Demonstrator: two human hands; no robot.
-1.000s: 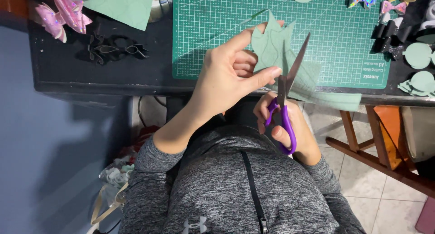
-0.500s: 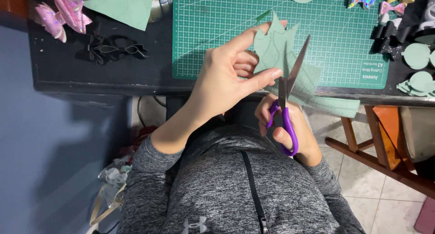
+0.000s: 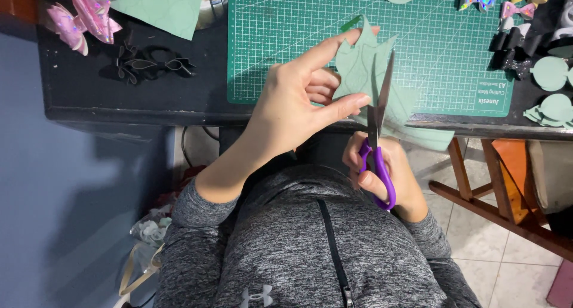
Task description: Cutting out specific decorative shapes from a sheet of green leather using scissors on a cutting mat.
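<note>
Right hand point(image 3: 391, 176) grips purple scissors point(image 3: 377, 142), blades parted around the green sheet point(image 3: 373, 75); left hand point(image 3: 298, 102) pinches that sheet above the mat point(image 3: 286, 51). Cutting cleanly probably means turning the sheet, not the blades, along the outline.

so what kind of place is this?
Most likely a home craft desk. A green cutting mat lies on a dark table, finished bows sit at its corner, and the right hand works purple scissors through a green sheet pinched by the left hand.
</note>
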